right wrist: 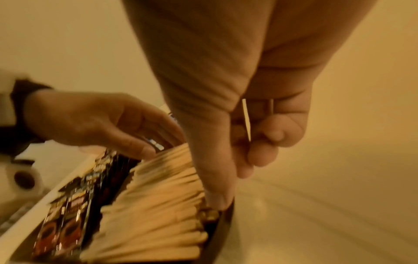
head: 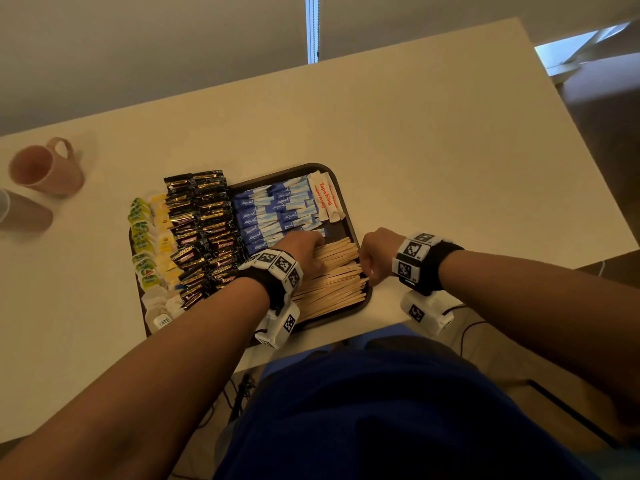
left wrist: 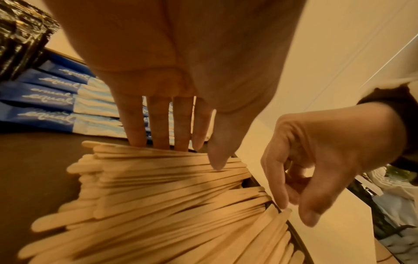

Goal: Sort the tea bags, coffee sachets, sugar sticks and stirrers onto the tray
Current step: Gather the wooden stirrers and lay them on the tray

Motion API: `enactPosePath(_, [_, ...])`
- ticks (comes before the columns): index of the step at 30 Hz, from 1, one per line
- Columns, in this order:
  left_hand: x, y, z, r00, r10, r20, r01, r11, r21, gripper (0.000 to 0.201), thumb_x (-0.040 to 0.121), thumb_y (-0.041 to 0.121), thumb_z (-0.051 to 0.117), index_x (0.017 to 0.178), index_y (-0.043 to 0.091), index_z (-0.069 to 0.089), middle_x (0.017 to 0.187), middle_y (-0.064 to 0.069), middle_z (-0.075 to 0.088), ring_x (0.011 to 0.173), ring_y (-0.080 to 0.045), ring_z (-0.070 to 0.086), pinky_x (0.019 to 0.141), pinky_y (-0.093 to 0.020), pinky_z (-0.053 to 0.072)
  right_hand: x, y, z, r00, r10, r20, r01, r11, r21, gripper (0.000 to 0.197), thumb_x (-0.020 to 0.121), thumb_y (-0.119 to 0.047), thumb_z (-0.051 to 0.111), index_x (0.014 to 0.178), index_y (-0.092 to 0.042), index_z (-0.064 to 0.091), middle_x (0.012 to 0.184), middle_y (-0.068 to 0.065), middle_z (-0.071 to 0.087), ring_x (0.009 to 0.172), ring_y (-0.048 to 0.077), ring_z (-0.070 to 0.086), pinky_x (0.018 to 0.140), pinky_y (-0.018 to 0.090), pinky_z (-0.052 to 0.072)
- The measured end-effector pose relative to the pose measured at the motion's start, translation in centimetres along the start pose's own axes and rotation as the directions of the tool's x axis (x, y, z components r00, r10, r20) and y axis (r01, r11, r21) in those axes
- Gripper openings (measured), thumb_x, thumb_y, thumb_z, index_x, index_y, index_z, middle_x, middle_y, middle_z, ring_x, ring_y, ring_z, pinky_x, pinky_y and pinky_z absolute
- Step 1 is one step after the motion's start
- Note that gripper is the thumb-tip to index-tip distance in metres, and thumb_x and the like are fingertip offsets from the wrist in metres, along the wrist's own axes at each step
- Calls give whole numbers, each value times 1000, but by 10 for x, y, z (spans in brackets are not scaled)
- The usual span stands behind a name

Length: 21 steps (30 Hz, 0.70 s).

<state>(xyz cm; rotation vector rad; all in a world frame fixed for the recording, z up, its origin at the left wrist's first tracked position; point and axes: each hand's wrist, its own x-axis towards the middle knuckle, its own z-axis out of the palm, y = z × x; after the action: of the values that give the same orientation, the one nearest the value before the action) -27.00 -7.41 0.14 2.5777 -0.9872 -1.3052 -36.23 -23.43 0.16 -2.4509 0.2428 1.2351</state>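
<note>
A dark tray (head: 337, 232) near the table's front edge holds rows of tea bags (head: 152, 237), black coffee sachets (head: 204, 223), blue sugar sticks (head: 273, 209) and white sugar sticks with red print (head: 323, 199). A pile of wooden stirrers (head: 332, 275) (left wrist: 158, 196) fills its near right part. My left hand (head: 311, 242) (left wrist: 172, 139) presses straight fingers against the pile's far edge. My right hand (head: 372, 258) (left wrist: 316, 160) has its fingers curled at the stirrers' right ends. Its index fingertip and thumb touch those ends, at the tray's right rim.
A pink mug (head: 45, 168) lies on its side at the far left of the white table (head: 450, 168), with another cup (head: 20, 213) beside it. The table's front edge runs just behind the tray, close to my body.
</note>
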Motion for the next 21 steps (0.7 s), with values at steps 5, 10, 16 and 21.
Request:
enactPosePath(5, [-1, 2, 1, 1000, -13, 1, 13, 1000, -11, 53, 89, 33, 71, 137, 21, 51, 132, -3, 58, 119, -22, 55, 95, -34, 46, 4, -7, 10, 997, -18, -71, 15, 999, -37, 35, 76, -10, 72, 54, -24, 50, 65, -2, 58, 65, 15, 58, 73, 29, 55])
enactPosePath(10, [-3, 3, 2, 1000, -3, 5, 3, 1000, -14, 52, 89, 33, 71, 136, 21, 51, 132, -3, 59, 119, -22, 56, 98, -36, 47, 1, -11, 8, 995, -68, -79, 65, 997, -35, 13, 79, -13, 74, 69, -17, 67, 84, 3, 69, 79, 17, 64, 79, 29, 55])
enactPosePath(16, [-3, 1, 2, 1000, 4, -4, -4, 1000, -30, 53, 89, 29, 71, 137, 23, 50, 134, -2, 58, 121, -22, 55, 99, -35, 46, 0, 6, 3, 975, -50, -215, 62, 997, 50, 11, 80, -14, 75, 91, -14, 77, 91, 0, 73, 81, 14, 64, 79, 25, 51])
enactPosePath(21, [-2, 2, 3, 1000, 14, -2, -14, 999, -31, 56, 89, 29, 71, 139, 22, 49, 135, -2, 58, 121, -21, 55, 98, -34, 45, 3, 6, 10, 972, -36, -232, 48, 998, 45, 11, 82, -12, 71, 91, -13, 77, 92, 2, 74, 86, 18, 67, 84, 29, 54])
